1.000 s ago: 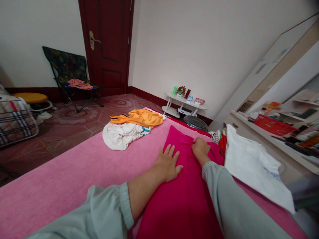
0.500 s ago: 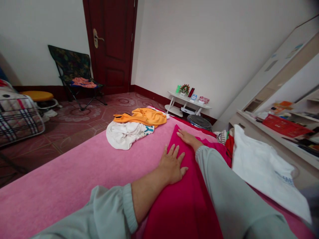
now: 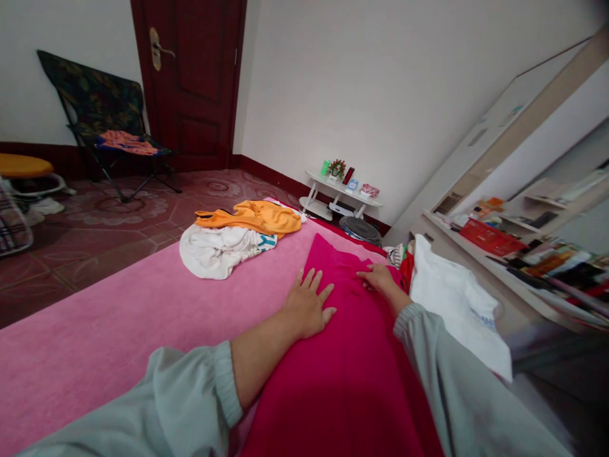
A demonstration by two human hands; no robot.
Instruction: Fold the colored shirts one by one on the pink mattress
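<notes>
A magenta garment (image 3: 352, 368) lies lengthwise on the pink bedspread (image 3: 157, 304) in front of me, its far end narrowing to a point. On its left edge my left hand (image 3: 307, 308) rests flat, fingers spread, pressing on the cloth. My right hand (image 3: 380, 282) touches the cloth farther out, near the right edge; its fingers are slightly bent and partly apart, and the cloth by the fingertips is wrinkled. Left of the far end, a white garment with teal lettering (image 3: 219, 247) and an orange garment (image 3: 257, 218) lie crumpled together.
A white shirt (image 3: 451, 298) lies at the right, beside a counter holding a red basket (image 3: 492, 238). Beyond the bed are a low white stand (image 3: 342, 185), a dark red door (image 3: 195, 82) and a folding chair (image 3: 102, 108) with cloth on it.
My right hand has moved right across the magenta garment, which now spreads wider. My left hand stays flat on it. The view has turned slightly to the right.
</notes>
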